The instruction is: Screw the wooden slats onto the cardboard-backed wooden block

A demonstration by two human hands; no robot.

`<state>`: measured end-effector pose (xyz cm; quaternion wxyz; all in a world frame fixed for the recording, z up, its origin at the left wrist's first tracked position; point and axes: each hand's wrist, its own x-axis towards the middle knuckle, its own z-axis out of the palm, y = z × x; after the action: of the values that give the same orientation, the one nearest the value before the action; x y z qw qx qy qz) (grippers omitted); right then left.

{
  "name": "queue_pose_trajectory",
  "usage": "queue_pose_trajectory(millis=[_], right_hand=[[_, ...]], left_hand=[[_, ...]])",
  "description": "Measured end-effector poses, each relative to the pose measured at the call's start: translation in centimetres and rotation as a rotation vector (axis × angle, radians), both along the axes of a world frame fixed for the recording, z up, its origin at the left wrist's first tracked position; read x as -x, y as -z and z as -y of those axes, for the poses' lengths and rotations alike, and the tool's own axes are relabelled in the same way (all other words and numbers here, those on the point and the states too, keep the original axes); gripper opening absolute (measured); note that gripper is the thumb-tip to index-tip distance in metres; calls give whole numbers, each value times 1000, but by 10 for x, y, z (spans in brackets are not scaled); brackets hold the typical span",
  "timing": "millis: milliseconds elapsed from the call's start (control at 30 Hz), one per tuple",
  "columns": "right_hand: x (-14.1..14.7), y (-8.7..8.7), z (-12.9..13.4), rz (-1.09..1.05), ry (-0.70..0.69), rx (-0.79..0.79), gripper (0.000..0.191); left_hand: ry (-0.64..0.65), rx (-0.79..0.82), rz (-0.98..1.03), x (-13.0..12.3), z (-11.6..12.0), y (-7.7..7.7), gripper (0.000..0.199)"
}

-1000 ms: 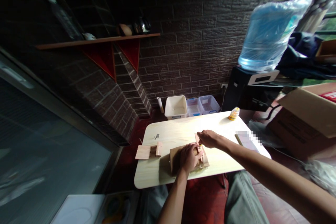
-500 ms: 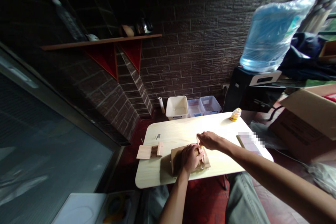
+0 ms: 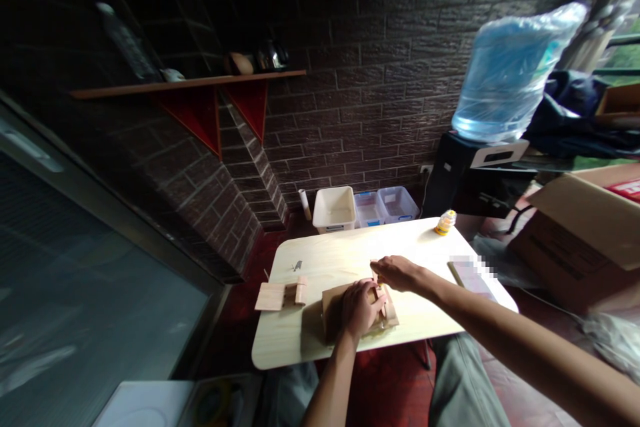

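Note:
On a pale wooden table point(image 3: 320, 257) lies a brown cardboard box point(image 3: 333, 307). My left hand point(image 3: 360, 308) rests over the box, its fingers closed on a small light wooden piece point(image 3: 383, 310) at the box's right side. Just beyond those fingers, my right hand point(image 3: 399, 272) is closed in a fist over the same spot. Something small and yellowish shows under it, too small to name, so what it grips is unclear. Left of the box sits a pair of joined wooden parts point(image 3: 273, 296), with some small dark pieces point(image 3: 298, 265) behind them.
A small bottle with a yellow base point(image 3: 445, 223) stands at the table's far right corner. A flat sheet point(image 3: 470, 277) lies near the right edge. Plastic bins point(image 3: 334, 208) stand by the brick wall, with a water dispenser point(image 3: 463, 170) and an open carton point(image 3: 575, 233) at right.
The view has shifted slightly, so the scene sits a little lower and further left. Both hands keep nearly the same place and grip at the box.

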<state>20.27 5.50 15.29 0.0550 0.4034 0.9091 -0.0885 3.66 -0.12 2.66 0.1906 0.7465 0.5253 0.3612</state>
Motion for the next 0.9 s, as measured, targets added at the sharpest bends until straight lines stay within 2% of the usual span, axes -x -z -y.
queue_pose_trajectory(millis=[133,300,400,533,633,900], right_hand=[[3,2,-7,18,45,-1,17],[1,4,-7,53,105,-14,27],[-4,3,-5,43,81,-9,35],[-4,-1,-2,19,-3,-17,22],[1,-2,-1,30,10,-21,17],[3,6,1,45,111,-47,27]], left_hand=[[8,0,-10,1,-1,-2,26],[6,-16,-15,0,1,-5,25],[5,-3,-10,-1,2,-5,25],[17,6,-1,0,3,-4,24],[27,20,-2,0,1,-1,24],[13,-9,-4,0,-1,3,25]])
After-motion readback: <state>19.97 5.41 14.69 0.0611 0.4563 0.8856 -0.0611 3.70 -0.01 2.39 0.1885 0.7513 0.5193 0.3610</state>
